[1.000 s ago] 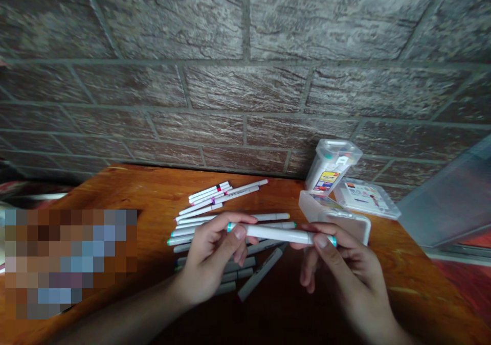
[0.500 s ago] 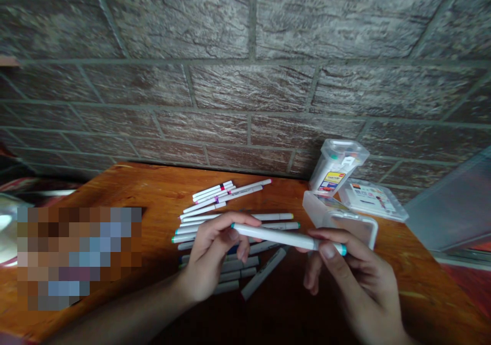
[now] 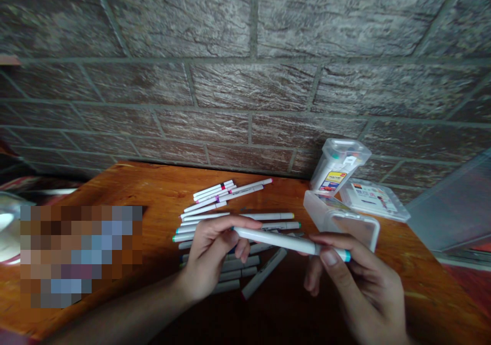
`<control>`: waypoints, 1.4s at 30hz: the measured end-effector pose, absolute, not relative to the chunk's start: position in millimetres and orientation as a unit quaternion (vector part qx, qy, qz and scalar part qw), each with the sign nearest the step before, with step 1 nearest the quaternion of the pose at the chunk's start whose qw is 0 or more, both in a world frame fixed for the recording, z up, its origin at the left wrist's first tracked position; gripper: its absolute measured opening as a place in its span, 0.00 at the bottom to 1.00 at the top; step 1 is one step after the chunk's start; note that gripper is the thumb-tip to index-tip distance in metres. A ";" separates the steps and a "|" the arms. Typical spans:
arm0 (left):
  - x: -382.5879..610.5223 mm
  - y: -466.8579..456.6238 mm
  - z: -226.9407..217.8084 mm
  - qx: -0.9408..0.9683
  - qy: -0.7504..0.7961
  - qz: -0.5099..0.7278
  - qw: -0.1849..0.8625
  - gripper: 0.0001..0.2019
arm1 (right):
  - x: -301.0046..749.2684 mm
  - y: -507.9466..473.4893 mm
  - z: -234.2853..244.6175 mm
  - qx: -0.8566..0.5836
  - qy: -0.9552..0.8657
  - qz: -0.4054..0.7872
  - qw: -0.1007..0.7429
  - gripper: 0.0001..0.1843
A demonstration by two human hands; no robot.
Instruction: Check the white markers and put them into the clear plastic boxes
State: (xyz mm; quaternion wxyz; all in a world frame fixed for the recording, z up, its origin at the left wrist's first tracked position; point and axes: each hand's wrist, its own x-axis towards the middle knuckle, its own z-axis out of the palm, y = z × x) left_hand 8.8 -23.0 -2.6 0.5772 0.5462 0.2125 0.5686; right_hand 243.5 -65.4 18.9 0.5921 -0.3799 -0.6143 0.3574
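A white marker with teal ends (image 3: 284, 240) is held level between both hands above a wooden table (image 3: 153, 191). My left hand (image 3: 217, 255) pinches its left end with thumb and fingers closed. My right hand (image 3: 355, 278) grips the right end near the teal cap, thumb on top. Under and behind the hands lies a loose pile of several white and grey markers (image 3: 226, 217) with coloured ends.
An open clear plastic case (image 3: 341, 220) lies just behind my right hand. A clear marker tub (image 3: 337, 168) and a flat packet (image 3: 374, 199) stand by the brick wall. A translucent bin (image 3: 456, 207) is at the right; a blurred patch covers the table's left.
The marker's right end has dropped and shifted right with my right hand, so it now slopes down to the right. My left hand has hardly moved.
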 end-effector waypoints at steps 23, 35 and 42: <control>8.4 -24.4 -1.7 0.549 0.217 0.571 0.570 0.16 | 242.3 -65.7 14.9 -0.376 -0.591 0.377 0.606 0.09; 14.3 -26.3 14.3 0.615 0.367 0.531 0.453 0.07 | 242.6 -61.2 15.5 -0.403 -0.570 0.393 0.598 0.05; 16.2 -27.3 16.7 0.593 0.360 0.529 0.489 0.10 | 240.6 -58.6 21.3 -0.403 -0.533 0.444 0.597 0.07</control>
